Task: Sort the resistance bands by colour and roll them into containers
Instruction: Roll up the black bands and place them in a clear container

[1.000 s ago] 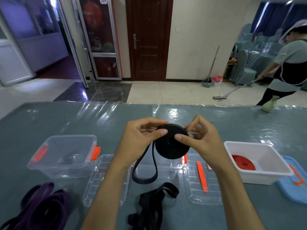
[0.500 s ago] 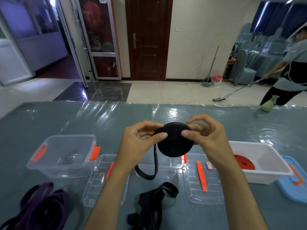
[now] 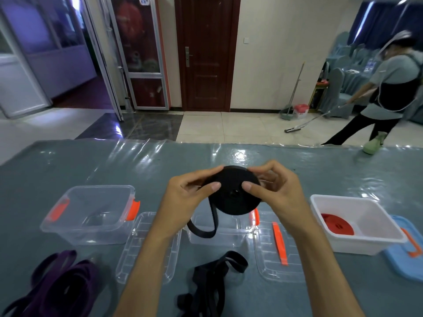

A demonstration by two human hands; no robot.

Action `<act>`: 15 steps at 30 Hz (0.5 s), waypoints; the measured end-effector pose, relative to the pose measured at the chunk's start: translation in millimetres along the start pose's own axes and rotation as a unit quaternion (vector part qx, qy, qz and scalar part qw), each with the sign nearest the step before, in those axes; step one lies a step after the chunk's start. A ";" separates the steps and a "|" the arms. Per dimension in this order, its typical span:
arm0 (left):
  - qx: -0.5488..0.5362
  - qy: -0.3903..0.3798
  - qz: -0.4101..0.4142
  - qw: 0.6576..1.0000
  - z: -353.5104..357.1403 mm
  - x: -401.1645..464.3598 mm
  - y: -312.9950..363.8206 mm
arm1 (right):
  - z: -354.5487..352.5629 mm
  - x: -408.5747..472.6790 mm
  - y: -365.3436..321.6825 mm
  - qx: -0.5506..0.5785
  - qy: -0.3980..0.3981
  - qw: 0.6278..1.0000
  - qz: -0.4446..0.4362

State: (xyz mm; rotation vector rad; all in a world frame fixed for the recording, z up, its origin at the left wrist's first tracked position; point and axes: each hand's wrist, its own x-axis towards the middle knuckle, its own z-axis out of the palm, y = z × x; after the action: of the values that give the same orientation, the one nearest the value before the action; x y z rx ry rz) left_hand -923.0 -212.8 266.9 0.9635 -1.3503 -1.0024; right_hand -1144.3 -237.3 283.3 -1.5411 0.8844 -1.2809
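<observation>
**Black band half rolled above the middle tub**

A tiled hall with a dark wooden door [image 3: 207,53], and in front of it a table [image 3: 68,165] under grey-green cloth and glossy clear film. Held up over the table's middle: a black roll [image 3: 235,197], wound into a flat disc. Pinched on its left edge by the left hand [image 3: 183,202], thumb across the face and fingers curled behind; gripped on its right edge by the right hand [image 3: 279,193] in the same way, thumb tip near the hub. Hanging from the disc's lower left: a loose tail [image 3: 206,227] of the same band, looped down into the middle clear container [image 3: 229,234] below.

Further left, a second clear container [image 3: 91,213] with orange clasps, nothing visible inside. Flat on the cloth beside each one, a clear lid [image 3: 146,252] and another clear lid [image 3: 274,255] with an orange latch. Far right, a white container [image 3: 357,225] with a red roll [image 3: 336,224] lying in its bottom, and just beyond it a blue lid [image 3: 405,250].

Near the front edge, a crumpled black band [image 3: 212,284] in the centre and a heap of purple bands [image 3: 57,287] at the left. Off to the right in the background, a person with a mop [image 3: 389,92].
</observation>
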 end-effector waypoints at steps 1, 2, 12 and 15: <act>0.009 0.022 0.005 1.000 0.1 0.0 -0.5 | -1.0 0.8 0.7 -0.011 -0.005 1.000 0.014; 0.023 0.047 0.010 0.999 0.9 -0.2 -0.7 | -1.5 1.3 1.2 -0.020 -0.011 0.999 0.025; 0.050 0.001 -0.037 0.998 -10.6 -1.7 -5.6 | -4.2 -0.9 9.0 0.008 -0.027 0.998 0.051; 0.046 0.026 -0.021 0.998 -3.4 -1.7 -7.2 | -3.8 -0.2 10.9 0.004 -0.065 0.995 0.071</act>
State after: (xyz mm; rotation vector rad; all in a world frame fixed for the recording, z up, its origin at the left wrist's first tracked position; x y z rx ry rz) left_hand -919.6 -213.5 259.5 1.0833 -1.3480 -0.9476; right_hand -1147.7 -241.3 273.0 -1.5090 0.8875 -1.0700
